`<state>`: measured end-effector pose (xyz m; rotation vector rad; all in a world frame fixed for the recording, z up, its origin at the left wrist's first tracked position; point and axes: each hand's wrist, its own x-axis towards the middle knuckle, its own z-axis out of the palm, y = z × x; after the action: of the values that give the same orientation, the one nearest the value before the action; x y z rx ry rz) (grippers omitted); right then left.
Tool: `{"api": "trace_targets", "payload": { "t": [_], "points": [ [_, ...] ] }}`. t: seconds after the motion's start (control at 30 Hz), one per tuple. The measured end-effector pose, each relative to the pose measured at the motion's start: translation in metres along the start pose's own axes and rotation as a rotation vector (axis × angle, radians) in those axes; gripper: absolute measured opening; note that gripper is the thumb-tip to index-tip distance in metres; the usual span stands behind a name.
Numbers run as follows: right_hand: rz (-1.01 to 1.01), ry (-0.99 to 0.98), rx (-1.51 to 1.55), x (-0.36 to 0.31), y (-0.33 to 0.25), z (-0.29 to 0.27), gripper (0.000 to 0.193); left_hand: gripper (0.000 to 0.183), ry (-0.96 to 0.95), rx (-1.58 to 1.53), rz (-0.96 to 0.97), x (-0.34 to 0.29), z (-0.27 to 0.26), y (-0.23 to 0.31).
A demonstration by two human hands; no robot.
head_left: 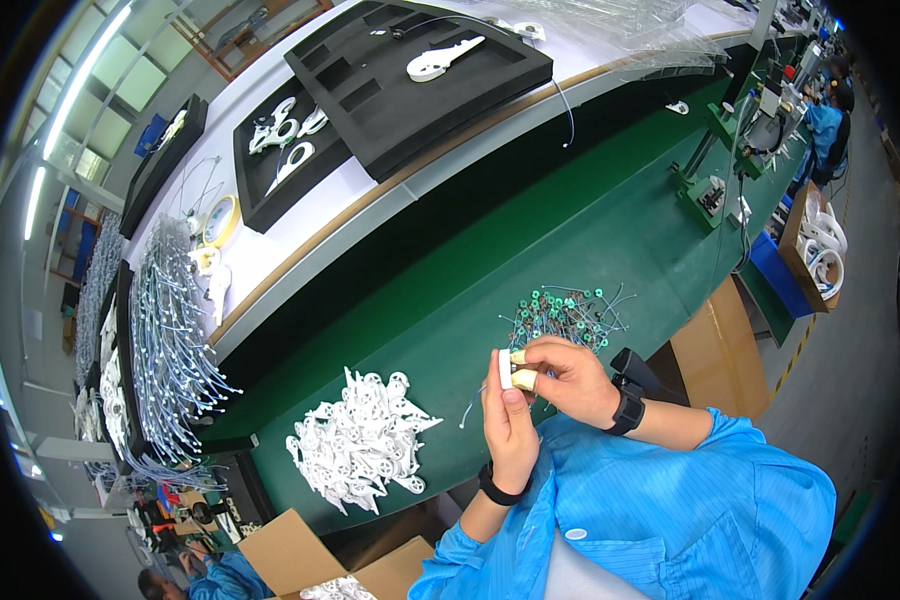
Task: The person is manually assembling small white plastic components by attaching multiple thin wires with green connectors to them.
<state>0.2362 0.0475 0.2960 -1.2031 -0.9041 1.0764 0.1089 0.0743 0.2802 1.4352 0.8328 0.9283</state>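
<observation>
My left hand (511, 438) grips a small white plastic part (504, 369) between thumb and fingers, seen nearly edge-on. Against its right side, my right hand (575, 382) pinches with thumb and forefinger, both in pale yellow finger cots; something small and dark between those tips is too small to name. A thin wire (467, 409) shows just left of my left hand. Beyond my right hand lies a heap of small green ring-like pieces with thin wires (560, 318). To the left on the green bench (450, 325) is a pile of white plastic parts (360, 440).
Above the bench runs a white shelf (270, 262) with black foam trays (420, 110), a tape roll (221, 221) and bundled wires (170, 330). A green bench fixture (710, 195) stands far right. Cardboard boxes (720, 345) flank me. Other people sit far right and lower left.
</observation>
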Motion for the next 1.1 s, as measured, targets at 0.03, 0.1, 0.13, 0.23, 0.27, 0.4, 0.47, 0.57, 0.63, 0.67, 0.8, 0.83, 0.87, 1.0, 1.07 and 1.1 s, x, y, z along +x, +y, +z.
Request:
{"api": "trace_targets", "payload": {
  "t": [0.03,0.1,0.13,0.23,0.27,0.4,0.47,0.57,0.63,0.67,0.8,0.83,0.87,1.0,1.07,1.1],
  "points": [
    [-0.063,0.046,-0.084,0.000,-0.002,0.001,0.019,0.053,0.000,0.000,0.000,0.000,0.000,-0.001],
    [-0.127,0.092,-0.170,0.000,0.000,0.001,0.018,0.054,-0.012,0.026,-0.006,0.000,0.000,-0.002],
    [-0.224,0.106,-0.317,-0.001,0.006,0.000,0.019,0.054,-0.013,0.025,-0.006,0.000,0.001,0.000],
    [-0.433,0.112,-0.553,0.005,0.011,-0.002,0.020,0.052,-0.030,-0.040,-0.064,0.002,0.001,0.005],
    [-0.547,0.103,-0.642,0.008,0.011,-0.003,0.020,0.049,-0.043,-0.032,-0.112,0.002,-0.002,0.005],
    [-0.478,-0.018,-0.609,0.013,0.013,-0.002,0.015,0.043,-0.022,0.070,-0.158,0.001,-0.007,0.001],
    [-0.436,-0.054,-0.588,0.015,0.016,-0.001,0.016,0.043,-0.018,0.132,-0.114,0.000,-0.009,0.001],
    [-0.201,-0.056,-0.466,0.016,0.012,0.006,0.010,0.041,0.011,0.220,-0.034,0.002,-0.007,-0.001],
    [-0.202,-0.081,-0.495,0.021,0.013,0.006,0.010,0.041,0.048,0.254,0.002,0.005,-0.009,0.001],
    [-0.202,-0.100,-0.527,0.024,0.013,0.006,0.010,0.041,0.034,0.023,-0.163,0.006,-0.013,0.004],
    [-0.032,-0.151,-0.416,0.035,-0.007,0.001,0.020,0.045,-0.017,-0.713,-0.531,0.014,-0.040,0.006],
    [-0.081,-0.163,-0.445,0.034,-0.009,-0.002,0.019,0.047,-0.018,-0.710,-0.538,0.014,-0.043,0.008],
    [-0.131,-0.174,-0.473,0.035,-0.010,-0.003,0.019,0.047,-0.006,-0.712,-0.534,0.014,-0.044,0.008],
    [-0.300,-0.252,-0.456,0.038,-0.001,0.010,0.022,0.045,0.033,-0.600,-0.532,0.012,-0.045,0.009],
    [-0.312,-0.328,-0.567,0.041,0.007,0.017,0.023,0.043,0.104,-0.524,-0.523,0.009,-0.045,0.003],
    [-0.298,-0.324,-0.582,0.041,0.006,0.019,0.021,0.041,0.075,-0.435,-0.514,0.007,-0.045,-0.006]
  ]
}}
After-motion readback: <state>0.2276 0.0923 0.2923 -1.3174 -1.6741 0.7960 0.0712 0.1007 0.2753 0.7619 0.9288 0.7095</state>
